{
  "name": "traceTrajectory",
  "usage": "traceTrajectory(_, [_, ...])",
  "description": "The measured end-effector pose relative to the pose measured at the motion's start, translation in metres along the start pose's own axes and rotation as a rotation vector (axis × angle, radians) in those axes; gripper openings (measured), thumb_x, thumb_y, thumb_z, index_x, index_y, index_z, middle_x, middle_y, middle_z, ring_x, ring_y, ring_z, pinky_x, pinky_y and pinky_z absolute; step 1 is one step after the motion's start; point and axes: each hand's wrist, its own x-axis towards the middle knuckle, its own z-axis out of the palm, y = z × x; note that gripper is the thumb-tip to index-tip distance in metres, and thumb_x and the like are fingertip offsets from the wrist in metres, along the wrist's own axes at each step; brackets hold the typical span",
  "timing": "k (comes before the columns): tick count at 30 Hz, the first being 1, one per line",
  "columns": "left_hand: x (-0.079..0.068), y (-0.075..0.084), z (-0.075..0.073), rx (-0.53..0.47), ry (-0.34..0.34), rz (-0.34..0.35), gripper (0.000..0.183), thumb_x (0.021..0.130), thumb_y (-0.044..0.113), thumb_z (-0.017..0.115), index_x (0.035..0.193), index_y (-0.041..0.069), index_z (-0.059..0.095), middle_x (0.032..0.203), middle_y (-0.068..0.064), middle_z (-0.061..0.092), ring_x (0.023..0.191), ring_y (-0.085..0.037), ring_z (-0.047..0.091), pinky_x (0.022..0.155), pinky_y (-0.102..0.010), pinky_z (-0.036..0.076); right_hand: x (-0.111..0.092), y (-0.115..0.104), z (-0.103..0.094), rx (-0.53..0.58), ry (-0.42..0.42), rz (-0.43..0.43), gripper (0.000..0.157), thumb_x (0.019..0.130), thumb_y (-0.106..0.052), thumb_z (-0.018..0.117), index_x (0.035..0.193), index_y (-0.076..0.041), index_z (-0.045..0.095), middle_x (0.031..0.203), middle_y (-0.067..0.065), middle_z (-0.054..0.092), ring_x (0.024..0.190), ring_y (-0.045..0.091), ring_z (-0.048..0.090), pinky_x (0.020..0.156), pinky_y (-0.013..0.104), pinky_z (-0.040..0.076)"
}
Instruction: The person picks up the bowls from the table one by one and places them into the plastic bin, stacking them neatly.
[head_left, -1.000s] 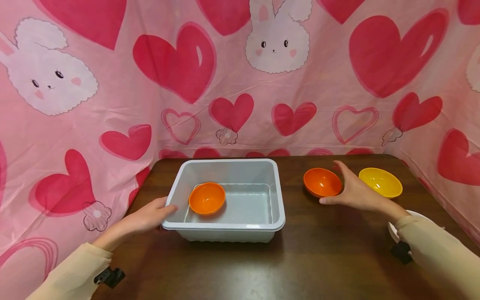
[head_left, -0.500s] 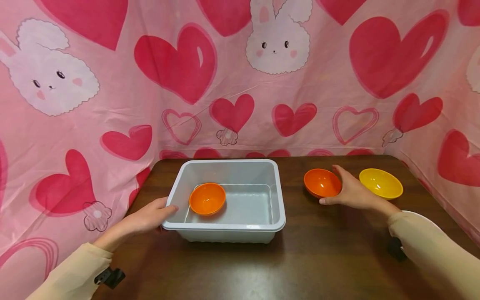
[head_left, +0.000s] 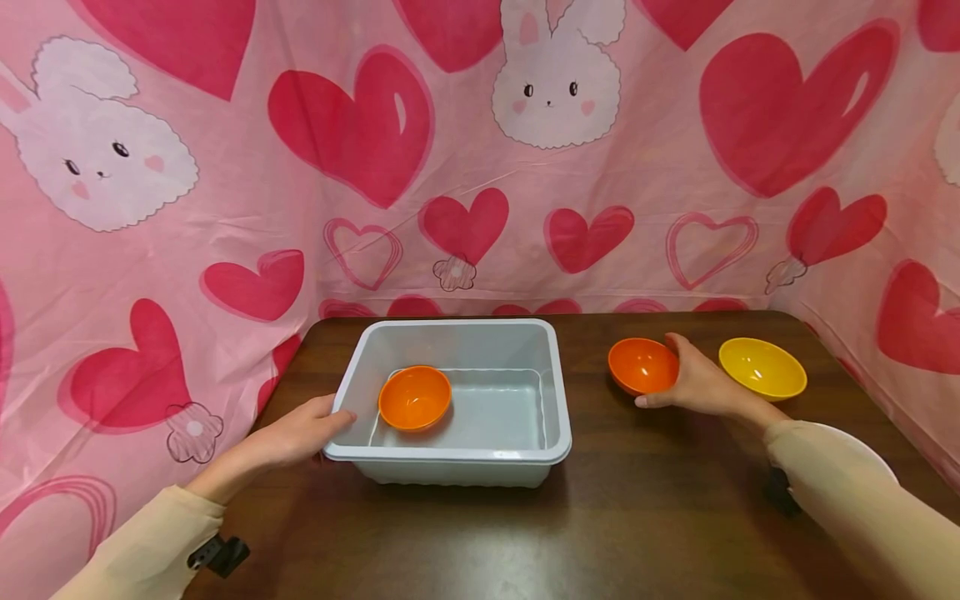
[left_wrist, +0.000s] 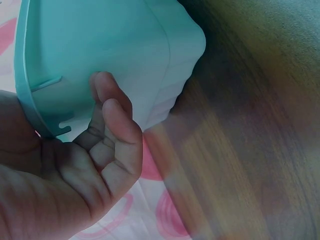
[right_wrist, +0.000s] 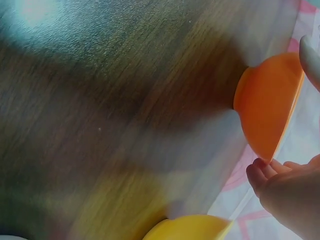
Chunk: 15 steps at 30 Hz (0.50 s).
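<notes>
My left hand [head_left: 303,429] grips the left rim of a light grey plastic tub [head_left: 457,454]. Its thumb lies over the rim; in the left wrist view curled fingers [left_wrist: 120,125] show against the tub's outer wall. Inside the tub, toward its left, sits an orange bowl [head_left: 415,398]. To the right of the tub, a darker orange bowl [head_left: 641,367] stands upright on the table. My right hand [head_left: 701,385] spans its right side, thumb at the near rim and fingers at the far rim. In the right wrist view the fingertips [right_wrist: 257,167] meet that bowl's edge.
A yellow bowl [head_left: 761,367] stands just right of my right hand. Farther right, a white dish [head_left: 862,450] is partly hidden under my right sleeve. The dark wooden table [head_left: 600,533] ends at a pink heart-patterned cloth [head_left: 480,167] behind and at both sides.
My right hand has moved slightly left and closed in around the darker orange bowl's rim. The left hand, tub and bowls have stayed put.
</notes>
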Motion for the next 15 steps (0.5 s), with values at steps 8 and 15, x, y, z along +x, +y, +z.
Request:
traceTrajectory(8, [-0.0008,0.0024,0.0008,-0.001,0.011,-0.016,0.038,0.106,0.011,0.047,0.133,-0.016,0.047,0.083,-0.008,0.064,0.066,-0.028,0.061,0.054,-0.045,0.057,0.0020,0.0019,0.0021,-0.022,0.017,-0.014,0.125,0.077,-0.038,0.093,0.155,0.019,0.015,0.151,0.044,0.033,0.131,0.059,0.043,0.107,0.073,0.037])
traceTrajectory(15, [-0.0013,0.0031,0.0010,0.010,0.005,-0.011,0.038,0.105,0.011,0.049,0.133,-0.016,0.048,0.083,-0.009,0.063,0.065,-0.029,0.061,0.054,-0.046,0.058,0.0005,0.0033,0.0064,0.004,0.024,-0.022,0.126,0.075,-0.040,0.095,0.156,0.017,0.016,0.153,0.043,0.032,0.133,0.059,0.041,0.109,0.073,0.034])
